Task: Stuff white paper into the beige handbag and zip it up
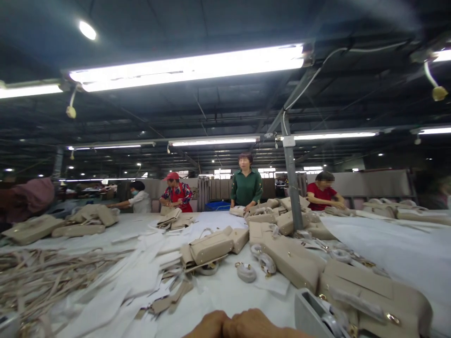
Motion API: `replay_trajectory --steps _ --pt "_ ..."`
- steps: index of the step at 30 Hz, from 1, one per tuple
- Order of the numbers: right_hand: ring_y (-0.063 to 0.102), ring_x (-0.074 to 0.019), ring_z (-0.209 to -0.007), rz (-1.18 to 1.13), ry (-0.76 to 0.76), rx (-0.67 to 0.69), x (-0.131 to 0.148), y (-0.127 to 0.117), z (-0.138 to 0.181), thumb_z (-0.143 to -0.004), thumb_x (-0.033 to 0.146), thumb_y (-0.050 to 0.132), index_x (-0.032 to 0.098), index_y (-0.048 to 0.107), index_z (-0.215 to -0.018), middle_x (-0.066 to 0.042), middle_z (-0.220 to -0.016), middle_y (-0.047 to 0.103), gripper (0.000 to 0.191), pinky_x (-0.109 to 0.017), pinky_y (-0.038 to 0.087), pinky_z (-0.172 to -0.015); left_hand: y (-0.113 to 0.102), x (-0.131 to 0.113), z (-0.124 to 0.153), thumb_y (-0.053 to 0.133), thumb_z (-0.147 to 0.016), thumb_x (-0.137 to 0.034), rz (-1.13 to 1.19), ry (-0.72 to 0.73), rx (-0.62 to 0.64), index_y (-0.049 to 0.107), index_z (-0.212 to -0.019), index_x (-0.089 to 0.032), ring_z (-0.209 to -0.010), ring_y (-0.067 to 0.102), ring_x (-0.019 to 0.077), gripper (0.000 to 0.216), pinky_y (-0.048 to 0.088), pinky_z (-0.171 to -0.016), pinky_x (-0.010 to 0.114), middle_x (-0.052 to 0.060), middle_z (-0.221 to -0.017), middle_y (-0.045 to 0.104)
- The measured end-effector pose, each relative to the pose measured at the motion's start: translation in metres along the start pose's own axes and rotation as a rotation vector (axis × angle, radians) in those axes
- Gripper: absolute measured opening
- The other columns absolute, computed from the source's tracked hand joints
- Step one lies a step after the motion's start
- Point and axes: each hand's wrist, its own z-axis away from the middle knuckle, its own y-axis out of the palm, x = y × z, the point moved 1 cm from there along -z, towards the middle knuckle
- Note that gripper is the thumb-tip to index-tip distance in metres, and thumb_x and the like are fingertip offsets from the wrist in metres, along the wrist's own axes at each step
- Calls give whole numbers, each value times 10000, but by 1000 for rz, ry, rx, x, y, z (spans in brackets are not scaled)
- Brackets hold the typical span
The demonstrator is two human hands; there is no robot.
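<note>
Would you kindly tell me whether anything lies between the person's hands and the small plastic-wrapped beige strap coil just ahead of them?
Nothing visible does. Only bare white table cover lies between the left hand, the right hand and the plastic-wrapped beige strap coil; flat beige strips lie off to the left.

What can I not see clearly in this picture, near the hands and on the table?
Head view, the left hand and the right hand: the bottom edge cuts them off, so whether they hold anything cannot be told.
Head view, the grey box: cut off by the bottom edge, contents unclear.
Head view, the strap pile: blurred, single straps cannot be counted.
Head view, the person in green: too small, and beige bags hide the hands.
</note>
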Motion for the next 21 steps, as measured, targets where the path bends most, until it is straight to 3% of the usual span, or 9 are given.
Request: replay_trajectory --steps 4,7,11,15,18,21 --pt "680 -248 -668 -107 162 -21 5 -14 5 -741 216 554 178 656 -975 -86 -817 724 258 -265 470 -523 4 -8 -6 642 -646 -415 -95 111 -61 620 -836 -178 -748 485 167 305 435 -720 278 4 -779 609" --pt "678 -285 -717 -250 224 69 10 -36 17 -660 252 618 211 678 -910 -78 -823 723 260 -294 474 -548 4 -26 0 626 -680 -415 -154 131 -18 617 -779 -145 -685 443 142 288 415 -637 240 0 -677 570" --pt "653 -255 -775 -471 358 105 12 -61 35 -597 165 625 201 699 -810 -61 -811 707 229 -270 448 -594 3 -55 22 646 -676 -427 -242 112 62 642 -755 -127 -656 450 129 310 369 -583 214 -14 -652 555" --pt "594 -179 -676 -675 439 193 -3 -50 38 -623 146 600 167 668 -827 -34 -742 654 216 -226 398 -534 -1 -72 30 615 -724 -363 -332 194 92 666 -833 -163 -691 500 127 234 348 -611 203 -27 -718 600" --pt "510 -119 -527 -811 480 294 -12 -37 39 -607 81 550 144 638 -839 16 -589 556 255 -196 350 -470 -1 -77 30 622 -725 -350 -425 196 93 665 -862 -188 -679 512 126 216 331 -606 209 -26 -729 620" --pt "445 -95 -455 -882 499 341 -13 -39 44 -592 57 528 135 608 -799 45 -512 481 235 -185 315 -442 0 -84 34 616 -737 -357 -513 185 82 666 -862 -193 -667 521 129 212 318 -595 217 -12 -744 638"
